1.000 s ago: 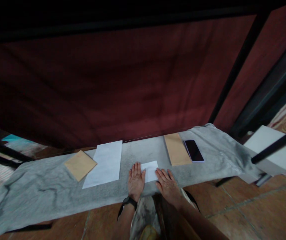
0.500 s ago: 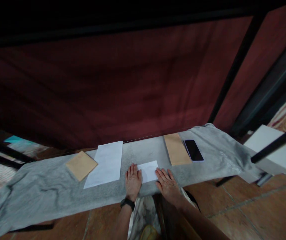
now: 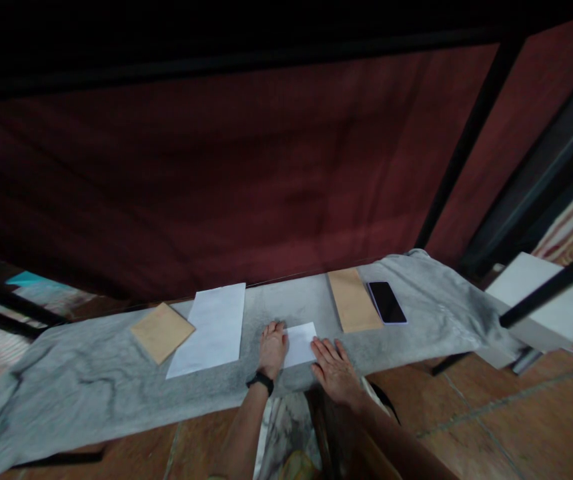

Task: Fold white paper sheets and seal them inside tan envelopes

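Observation:
A small white sheet of paper (image 3: 299,344), perhaps folded, lies flat on the grey cloth between my hands. My left hand (image 3: 272,350), with a dark band at the wrist, rests over its left edge, palm down, fingers slightly bent. Across from it, my right hand (image 3: 333,367) lies flat on the paper's right edge with its fingers spread. Left of my hands is a larger white sheet (image 3: 216,327), its left side partly under a square brown envelope (image 3: 163,332). Another brown envelope (image 3: 355,300) lies to the right, beside a phone (image 3: 387,303) with a dark screen.
The grey cloth (image 3: 91,373) covers a long, narrow bench and hangs in wrinkles at both ends. A dark frame with a post (image 3: 456,167) and a red panel (image 3: 246,180) rises behind it. At the right stands a white box-like surface (image 3: 541,293).
My left hand has shifted a little to the right over the paper's left edge, its fingers turning inward and bending more. My right hand has stayed nearly still.

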### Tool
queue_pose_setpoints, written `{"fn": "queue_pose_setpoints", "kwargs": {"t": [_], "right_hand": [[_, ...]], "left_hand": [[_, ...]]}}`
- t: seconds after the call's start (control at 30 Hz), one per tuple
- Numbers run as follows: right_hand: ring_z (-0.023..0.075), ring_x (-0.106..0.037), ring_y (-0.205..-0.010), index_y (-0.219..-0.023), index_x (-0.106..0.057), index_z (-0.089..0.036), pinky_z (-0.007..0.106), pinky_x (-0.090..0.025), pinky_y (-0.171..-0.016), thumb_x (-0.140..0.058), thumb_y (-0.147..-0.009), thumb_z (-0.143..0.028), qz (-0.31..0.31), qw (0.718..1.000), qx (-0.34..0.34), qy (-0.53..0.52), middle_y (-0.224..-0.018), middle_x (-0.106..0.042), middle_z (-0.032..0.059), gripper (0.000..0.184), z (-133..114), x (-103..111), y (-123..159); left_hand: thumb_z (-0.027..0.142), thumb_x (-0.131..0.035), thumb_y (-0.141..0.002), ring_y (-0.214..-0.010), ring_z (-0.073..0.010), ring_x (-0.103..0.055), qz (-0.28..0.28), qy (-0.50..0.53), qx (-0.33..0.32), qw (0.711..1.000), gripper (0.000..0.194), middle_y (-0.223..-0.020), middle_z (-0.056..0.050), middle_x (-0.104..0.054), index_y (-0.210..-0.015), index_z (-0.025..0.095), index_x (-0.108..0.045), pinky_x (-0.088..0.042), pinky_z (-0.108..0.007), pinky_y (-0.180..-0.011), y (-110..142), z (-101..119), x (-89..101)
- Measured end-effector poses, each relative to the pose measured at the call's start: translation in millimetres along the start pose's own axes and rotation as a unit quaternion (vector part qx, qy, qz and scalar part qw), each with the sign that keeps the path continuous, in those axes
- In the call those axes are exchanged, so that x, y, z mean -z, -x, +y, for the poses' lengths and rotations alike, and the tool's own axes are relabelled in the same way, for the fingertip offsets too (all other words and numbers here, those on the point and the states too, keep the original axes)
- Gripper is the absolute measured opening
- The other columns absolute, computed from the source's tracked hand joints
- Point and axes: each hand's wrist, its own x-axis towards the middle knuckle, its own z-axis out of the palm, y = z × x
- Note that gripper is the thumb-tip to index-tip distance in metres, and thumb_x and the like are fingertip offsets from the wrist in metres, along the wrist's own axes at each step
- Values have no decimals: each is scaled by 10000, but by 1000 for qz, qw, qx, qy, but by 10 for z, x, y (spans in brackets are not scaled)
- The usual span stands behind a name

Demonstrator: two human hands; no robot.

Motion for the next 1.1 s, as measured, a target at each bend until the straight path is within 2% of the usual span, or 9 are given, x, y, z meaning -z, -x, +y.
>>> {"fn": "queue_pose_setpoints", "kwargs": {"t": [0.17, 0.33, 0.43, 0.53, 0.63, 0.77, 0.83, 0.97, 1.1], "right_hand": [[254, -465, -1389, -1491, -461, -226, 532, -243, -1212, -468, -996, -297, -7, 1000, -4, -16, -1511, -507, 58, 500, 28, -10, 2], [237, -457, -1401, -1552, -354, -211, 519, -272, -1211, -461, -963, -256, -7, 999, -7, -40, -1527, -487, 81, 600, 63, 18, 2], [226, -461, -1397, -1574, -299, -212, 505, -279, -1213, -441, -960, -239, 5, 997, -16, -75, -1530, -484, 88, 631, 88, -14, 19], [243, -485, -1376, -1589, -254, -226, 493, -355, -1175, -448, -960, -249, 37, 990, -56, -126, -1514, -506, 94, 659, 122, -104, 41], [267, -569, -1290, -1610, -173, -250, 452, -479, -1068, -476, -956, -259, 83, 970, -120, -194, -1464, -558, 109, 721, 162, -196, 17], [261, -622, -1223, -1622, -51, -201, 398, -539, -972, -454, -963, -243, 107, 956, -150, -228, -1483, -526, 161, 773, 224, -204, -80], [248, -579, -1283, -1613, -158, -203, 402, -514, -1013, -444, -950, -207, 92, 968, -125, -199, -1513, -496, 145, 722, 243, -156, -95], [212, -532, -1329, -1431, -542, -303, 460, -392, -1138, -442, -910, -121, 20, 988, -30, -148, -1464, -566, 35, 560, 217, -41, -14], [193, -526, -1330, -1351, -618, -312, 476, -327, -1176, -446, -902, -95, -24, 994, 3, -110, -1434, -594, 1, 528, 146, 32, 60]], "left_hand": [[91, -515, -865, -1084, -215, -597, -5, 18, -7, 1000, 205, -1081, -83, -669, -956, 188, -671, -399, -352, -1015, -41, 22, 123], [93, -523, -887, -913, -191, -649, 24, 61, -26, 997, 172, -957, -46, -695, -956, 199, -639, -464, -334, -901, -76, 100, 283], [136, -499, -936, -997, -189, -645, 62, 91, -62, 992, 165, -1036, -42, -693, -1014, 216, -621, -474, -340, -942, -59, 165, 423], [196, -457, -987, -1171, -197, -583, 110, 111, -93, 983, 173, -1197, -60, -652, -1042, 231, -617, -442, -367, -1043, 58, 219, 509], [232, -405, -1018, -1233, -208, -543, 163, 124, -129, 970, 227, -1279, -69, -612, -1022, 239, -631, -434, -387, -1076, 287, 220, 451], [210, -398, -1016, -1205, -227, -557, 152, 91, -183, 967, 266, -1243, -68, -625, -1026, 248, -662, -469, -417, -1043, 644, 98, 185], [185, -416, -1001, -1188, -239, -564, 137, 63, -188, 971, 268, -1229, -76, -629, -1048, 252, -672, -483, -430, -1019, 790, 4, 48], [149, -432, -979, -1102, -244, -588, 129, 25, -169, 977, 271, -1174, -83, -637, -1072, 242, -669, -505, -425, -955, 954, -156, -112], [129, -408, -966, -1080, -240, -594, 146, 29, -117, 982, 283, -1128, -92, -636, -1113, 208, -637, -510, -414, -948, 1000, -204, -178]]}}
